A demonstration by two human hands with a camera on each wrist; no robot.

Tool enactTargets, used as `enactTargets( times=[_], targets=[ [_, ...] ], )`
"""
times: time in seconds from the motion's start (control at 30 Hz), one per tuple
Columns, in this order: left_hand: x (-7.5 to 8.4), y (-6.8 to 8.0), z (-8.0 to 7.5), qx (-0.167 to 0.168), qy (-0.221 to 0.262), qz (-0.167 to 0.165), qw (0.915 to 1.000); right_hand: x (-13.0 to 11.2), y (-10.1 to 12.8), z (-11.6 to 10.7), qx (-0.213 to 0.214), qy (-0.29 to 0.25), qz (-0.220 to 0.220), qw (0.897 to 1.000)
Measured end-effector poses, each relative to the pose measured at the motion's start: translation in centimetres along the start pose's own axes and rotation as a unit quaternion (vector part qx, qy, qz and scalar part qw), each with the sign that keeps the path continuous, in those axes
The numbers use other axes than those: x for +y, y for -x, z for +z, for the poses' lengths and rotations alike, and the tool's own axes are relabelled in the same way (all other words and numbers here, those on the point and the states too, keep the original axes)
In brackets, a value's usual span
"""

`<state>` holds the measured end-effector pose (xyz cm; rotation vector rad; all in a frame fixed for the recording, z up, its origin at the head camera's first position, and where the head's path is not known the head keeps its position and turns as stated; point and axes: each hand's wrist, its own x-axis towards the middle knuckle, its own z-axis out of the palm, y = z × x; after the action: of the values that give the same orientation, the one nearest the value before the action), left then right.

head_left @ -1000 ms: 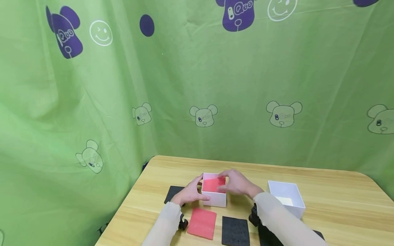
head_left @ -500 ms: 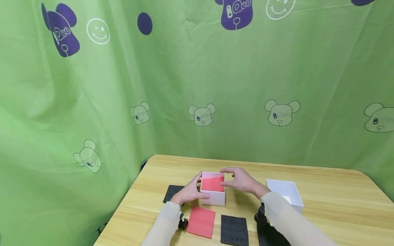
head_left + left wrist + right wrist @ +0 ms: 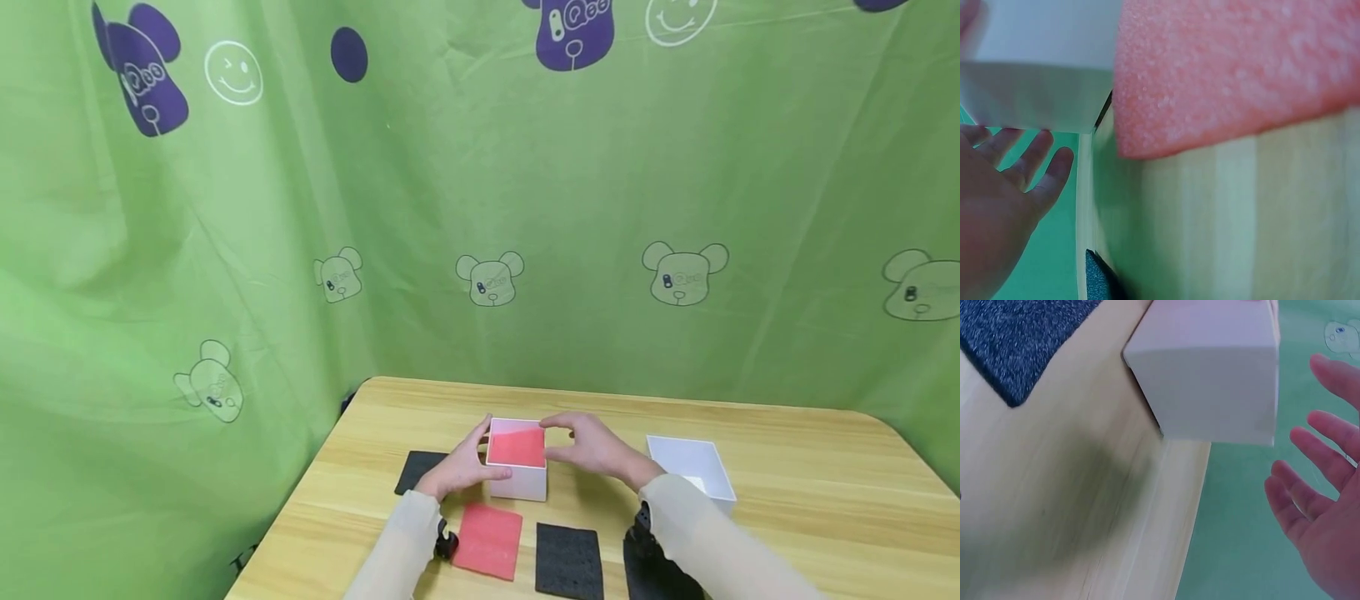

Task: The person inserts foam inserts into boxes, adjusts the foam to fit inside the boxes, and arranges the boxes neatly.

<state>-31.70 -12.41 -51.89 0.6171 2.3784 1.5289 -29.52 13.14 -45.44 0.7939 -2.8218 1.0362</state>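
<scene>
White boxes: 2, centre box [image 3: 521, 484], side box [image 3: 688, 454] at its 3 o'clock | red sheets [image 3: 487, 546]: 2, one boxed, one at 7 | black sheets [image 3: 568, 562]: 3 visible, at 9, 5, 4 | hands [image 3: 592, 446]: 2 | table [image 3: 825, 500]: 1 | curtain [image 3: 585, 183]: 1

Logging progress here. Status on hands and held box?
Left hand holds white box; right hand open beside it. Red foam sheet inside. Nothing visibly in the way.

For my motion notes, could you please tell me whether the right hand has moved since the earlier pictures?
Yes: against the held white box, the right hand has moved rightward, fingertips from over the red foam to the right rim.
</scene>
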Motion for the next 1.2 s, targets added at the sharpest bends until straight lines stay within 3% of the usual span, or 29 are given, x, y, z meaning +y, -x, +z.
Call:
enactTargets(
  times=[0.2,0.37,0.6,0.87,1.03,1.2],
  targets=[
    [0.1,0.0,-0.1,-0.001,-0.007,-0.009,0.9999,-0.2,-0.9,1.1,-0.014,0.023,0.002,1.0],
    [0.5,0.0,-0.2,0.004,-0.007,-0.009,0.9999,-0.7,-1.3,0.8,-0.025,0.024,0.021,0.999],
    [0.0,0.0,-0.1,0.004,-0.017,-0.001,0.9998,-0.7,-2.1,1.1,-0.059,0.04,0.016,0.997],
    [-0.3,-0.1,0.3,-0.001,-0.011,-0.002,0.9999,-1.1,-2.5,1.0,-0.087,0.047,0.044,0.994],
    [-0.4,-0.1,0.4,0.001,-0.011,-0.007,0.9999,-0.8,-2.2,1.0,-0.083,0.038,0.031,0.995],
    [-0.3,-0.1,0.0,0.005,-0.007,-0.007,0.9999,-0.6,-1.5,0.8,-0.042,0.034,0.016,0.998]
  ],
)
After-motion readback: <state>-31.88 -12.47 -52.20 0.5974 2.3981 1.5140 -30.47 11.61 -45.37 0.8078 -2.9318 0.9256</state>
